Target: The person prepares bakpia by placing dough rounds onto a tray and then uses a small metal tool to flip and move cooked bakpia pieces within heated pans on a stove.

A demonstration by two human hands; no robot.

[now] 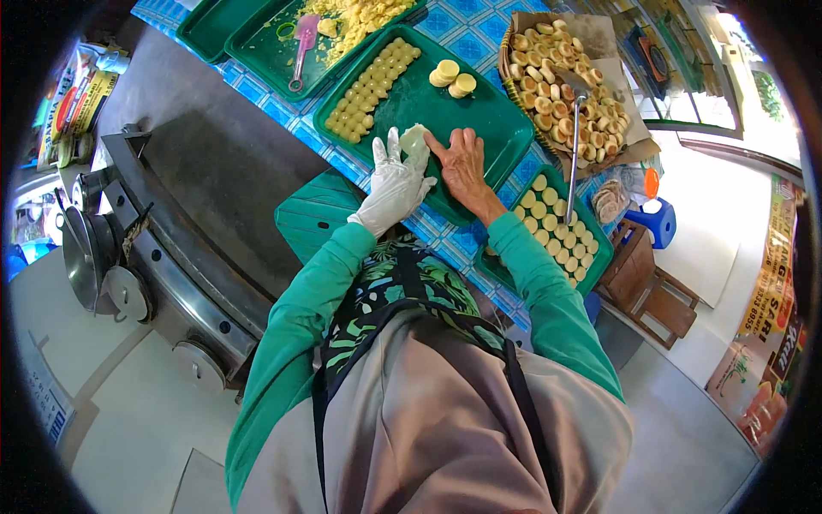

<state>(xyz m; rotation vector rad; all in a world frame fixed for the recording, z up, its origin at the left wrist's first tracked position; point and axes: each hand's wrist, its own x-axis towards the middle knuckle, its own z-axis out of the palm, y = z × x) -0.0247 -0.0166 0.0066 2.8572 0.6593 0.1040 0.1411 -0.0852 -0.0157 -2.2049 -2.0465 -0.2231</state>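
My left hand [395,186], in a translucent white glove, has its fingers spread over the near edge of a green plastic tray [475,132]. A thin flattened piece of pale dough [414,137] lies at its index finger; whether that finger is over or under it is unclear. My bare right hand [463,166] touches the dough's edge with an extended index finger, its other fingers partly bent. Rows of small glossy dough balls [372,90] fill the tray's left side. Several pale round cakes [453,78] sit stacked near its far edge.
Another green tray [257,54] holds crumbly yellow filling [363,22] and a pink spatula [307,32]. Browned cakes [559,83] fill a woven basket [514,83], with a long-handled metal turner [575,148]. Pale discs [565,241] lie in a right-hand tray. A griddle [212,186] stands left.
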